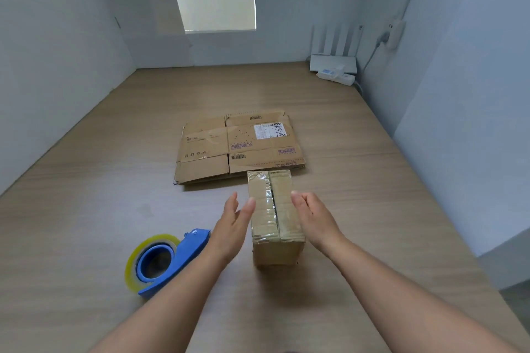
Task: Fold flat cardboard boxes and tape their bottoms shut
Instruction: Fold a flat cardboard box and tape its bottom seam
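Note:
A small folded cardboard box [274,215] stands on the wooden table [86,223], its two upper flaps closed with a dark seam between them and shiny tape on them. My left hand [233,222] is beside the box's left side with straight fingers, a small gap apart from it. My right hand [311,213] lies with straight fingers against the box's right edge. Behind the box lies a stack of flat cardboard boxes [238,146] with printed labels. A blue tape dispenser with a yellowish tape roll [162,262] lies left of my left forearm.
A white router with upright antennas [334,61] and a white power strip [337,76] sit at the far right corner. White panels [57,66] wall the table on the left and back; a grey wall [459,94] borders the right.

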`<state>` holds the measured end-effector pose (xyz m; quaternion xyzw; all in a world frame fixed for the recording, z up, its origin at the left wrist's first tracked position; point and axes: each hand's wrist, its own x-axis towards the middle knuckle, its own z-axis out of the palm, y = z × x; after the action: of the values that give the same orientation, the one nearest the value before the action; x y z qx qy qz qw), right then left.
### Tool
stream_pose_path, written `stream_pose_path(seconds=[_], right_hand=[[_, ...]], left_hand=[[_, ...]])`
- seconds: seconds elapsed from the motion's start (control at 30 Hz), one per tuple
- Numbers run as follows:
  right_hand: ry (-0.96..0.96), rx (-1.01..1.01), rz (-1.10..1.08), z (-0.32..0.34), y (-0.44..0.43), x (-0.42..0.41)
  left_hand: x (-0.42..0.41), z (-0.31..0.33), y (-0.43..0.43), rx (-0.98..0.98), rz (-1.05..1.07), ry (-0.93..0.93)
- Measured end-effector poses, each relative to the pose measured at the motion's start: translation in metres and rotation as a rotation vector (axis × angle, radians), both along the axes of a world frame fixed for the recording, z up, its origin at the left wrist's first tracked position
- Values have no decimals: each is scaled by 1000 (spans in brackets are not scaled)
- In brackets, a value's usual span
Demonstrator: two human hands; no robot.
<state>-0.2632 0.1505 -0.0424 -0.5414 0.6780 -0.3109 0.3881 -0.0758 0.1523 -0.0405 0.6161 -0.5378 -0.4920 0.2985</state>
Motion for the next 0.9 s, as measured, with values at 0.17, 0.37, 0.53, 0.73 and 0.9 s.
stream_pose_path(seconds=[0.17, 0.37, 0.53, 0.73, 0.9], right_hand=[[-143, 189, 32, 1, -12, -1], [-407, 46, -34, 24, -24, -12], [-646, -73, -140, 37, -32, -24], [-523, 10, -190, 27, -26, -21], [-128, 79, 23, 9, -6, -2]], left_hand=[[-7, 8, -14, 224, -25, 106], [-12, 37, -27, 154, 25, 237], [-12, 53, -31, 33, 150, 548], [-12, 39, -24, 131, 206, 425], [-16, 20, -13, 173, 65, 100]])
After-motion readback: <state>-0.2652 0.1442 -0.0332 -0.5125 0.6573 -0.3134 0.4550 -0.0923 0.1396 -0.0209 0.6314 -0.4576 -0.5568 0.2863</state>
